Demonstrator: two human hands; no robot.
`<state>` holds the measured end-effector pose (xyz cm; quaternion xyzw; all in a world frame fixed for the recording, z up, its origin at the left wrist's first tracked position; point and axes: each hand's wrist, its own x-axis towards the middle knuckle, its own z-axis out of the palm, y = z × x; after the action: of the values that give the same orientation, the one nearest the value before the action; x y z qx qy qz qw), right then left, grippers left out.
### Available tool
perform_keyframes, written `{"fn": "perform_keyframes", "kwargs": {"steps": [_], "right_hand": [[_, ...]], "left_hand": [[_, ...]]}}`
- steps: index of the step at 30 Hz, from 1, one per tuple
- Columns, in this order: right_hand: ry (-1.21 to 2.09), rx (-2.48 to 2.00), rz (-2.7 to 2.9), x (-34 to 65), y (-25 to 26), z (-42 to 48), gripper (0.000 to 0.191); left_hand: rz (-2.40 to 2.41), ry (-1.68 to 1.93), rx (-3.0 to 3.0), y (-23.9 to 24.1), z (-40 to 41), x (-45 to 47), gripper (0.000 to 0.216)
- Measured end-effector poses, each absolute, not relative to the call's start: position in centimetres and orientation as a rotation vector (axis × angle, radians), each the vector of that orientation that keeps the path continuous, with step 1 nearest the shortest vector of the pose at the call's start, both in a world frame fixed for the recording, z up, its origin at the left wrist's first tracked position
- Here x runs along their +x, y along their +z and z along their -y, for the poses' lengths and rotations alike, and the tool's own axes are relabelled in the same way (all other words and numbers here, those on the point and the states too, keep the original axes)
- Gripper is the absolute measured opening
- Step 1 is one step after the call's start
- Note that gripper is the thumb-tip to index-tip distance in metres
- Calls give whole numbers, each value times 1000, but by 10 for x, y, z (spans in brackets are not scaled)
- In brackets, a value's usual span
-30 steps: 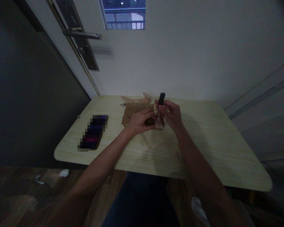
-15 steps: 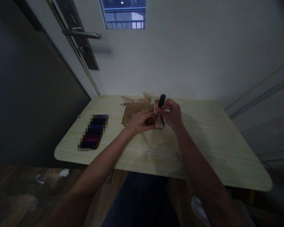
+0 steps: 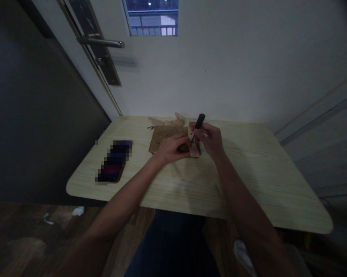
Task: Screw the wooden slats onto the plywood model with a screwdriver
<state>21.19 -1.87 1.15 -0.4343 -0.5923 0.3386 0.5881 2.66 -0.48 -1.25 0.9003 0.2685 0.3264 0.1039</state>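
black-handled tool (image 3: 200, 121) leans further right than half a second ago

a phone (image 3: 115, 161) lies at left on the counter (image 3: 173, 192), apart from the rest. the left grip (image 3: 171, 148) rests over cardboard (image 3: 158, 139), its fingers clasping a small wooden piece (image 3: 194, 151) at the cardboard's right end. the right grip (image 3: 211, 140) pinches the tool, its lower end down at the wooden piece.

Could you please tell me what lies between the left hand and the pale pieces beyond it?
The brown cardboard lies there, in the head view.

Cardboard (image 3: 158, 139) partly hidden (behind the left fingers (image 3: 181, 137))
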Motion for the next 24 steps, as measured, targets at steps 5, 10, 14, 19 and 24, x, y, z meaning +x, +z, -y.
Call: {"fn": "perform_keyframes", "kwargs": {"steps": [5, 10, 14, 19, 24], "right_hand": [[666, -1043, 1413, 210, 10, 16, 25], [661, -1081, 1328, 207, 5, 13, 38], [711, -1048, 1307, 206, 4, 13, 46], [753, -1037, 1308, 208, 8, 17, 43], [832, -985, 1347, 211, 12, 20, 41]], "left_hand": [[-748, 988, 2646, -13, 5, 26, 32], [-762, 978, 2651, -14, 3, 26, 32], [-772, 979, 2652, -13, 4, 26, 33], [-792, 967, 2657, -10, 6, 27, 32], [-811, 958, 2659, -11, 6, 27, 30]]}}
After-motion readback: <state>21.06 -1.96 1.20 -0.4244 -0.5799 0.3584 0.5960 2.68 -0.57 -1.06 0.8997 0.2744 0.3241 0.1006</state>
